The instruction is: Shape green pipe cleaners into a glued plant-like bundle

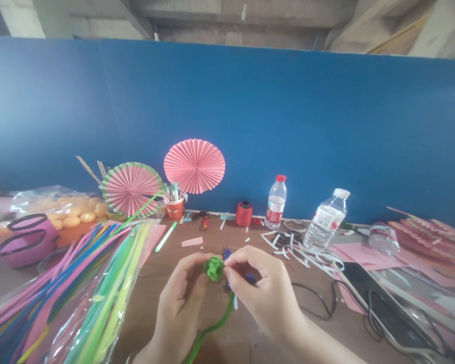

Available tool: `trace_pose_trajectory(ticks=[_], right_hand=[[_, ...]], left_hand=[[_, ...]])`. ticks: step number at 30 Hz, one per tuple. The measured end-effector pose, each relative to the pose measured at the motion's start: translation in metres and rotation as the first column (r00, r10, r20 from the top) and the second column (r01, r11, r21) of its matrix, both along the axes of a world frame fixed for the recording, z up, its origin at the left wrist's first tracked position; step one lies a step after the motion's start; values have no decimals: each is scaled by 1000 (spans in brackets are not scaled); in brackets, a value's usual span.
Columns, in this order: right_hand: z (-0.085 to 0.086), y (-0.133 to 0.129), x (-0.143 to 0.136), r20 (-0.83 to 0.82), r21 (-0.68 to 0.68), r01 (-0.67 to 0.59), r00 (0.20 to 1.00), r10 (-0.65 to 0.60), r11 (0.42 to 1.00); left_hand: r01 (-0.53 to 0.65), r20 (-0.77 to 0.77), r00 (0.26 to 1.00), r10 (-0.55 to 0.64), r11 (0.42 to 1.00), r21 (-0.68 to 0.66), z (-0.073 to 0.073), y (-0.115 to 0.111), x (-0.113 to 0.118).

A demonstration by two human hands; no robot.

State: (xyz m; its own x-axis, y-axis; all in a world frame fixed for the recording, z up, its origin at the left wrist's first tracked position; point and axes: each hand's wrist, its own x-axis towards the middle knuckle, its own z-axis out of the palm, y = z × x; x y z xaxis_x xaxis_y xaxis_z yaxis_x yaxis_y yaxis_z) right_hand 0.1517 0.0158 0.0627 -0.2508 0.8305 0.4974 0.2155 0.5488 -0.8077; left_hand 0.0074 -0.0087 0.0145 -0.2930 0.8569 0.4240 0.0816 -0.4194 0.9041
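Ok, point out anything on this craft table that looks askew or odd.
One clear water bottle leans sideways, while the red-capped bottle stands upright. White paper strips lie scattered on the table. Both hands, left hand and right hand, pinch a coiled green pipe cleaner.

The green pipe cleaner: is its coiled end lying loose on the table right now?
No. The green pipe cleaner has its coiled end pinched between the fingertips of the left hand and right hand, above the table.

Two pink paper fans (194,166) are leaned against the blue board (326,126). A red thread spool (244,214), two water bottles (275,202) and an orange pen cup (175,206) are placed behind; bagged coloured pipe cleaners (60,283) are laid left.
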Motion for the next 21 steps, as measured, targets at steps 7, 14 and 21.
trace_pose_trajectory(ticks=[7,14,21], right_hand=[[-8,4,-6,-50,-132,-28,999,21,991],[-9,4,-5,-67,-110,-31,997,24,993],[-10,7,-5,-10,-23,-10,1000,10,1000]], left_hand=[[68,131,989,-75,996,55,14,2,3],[-32,-11,999,33,997,73,15,3,-1],[15,-83,996,-12,999,45,11,5,-8]])
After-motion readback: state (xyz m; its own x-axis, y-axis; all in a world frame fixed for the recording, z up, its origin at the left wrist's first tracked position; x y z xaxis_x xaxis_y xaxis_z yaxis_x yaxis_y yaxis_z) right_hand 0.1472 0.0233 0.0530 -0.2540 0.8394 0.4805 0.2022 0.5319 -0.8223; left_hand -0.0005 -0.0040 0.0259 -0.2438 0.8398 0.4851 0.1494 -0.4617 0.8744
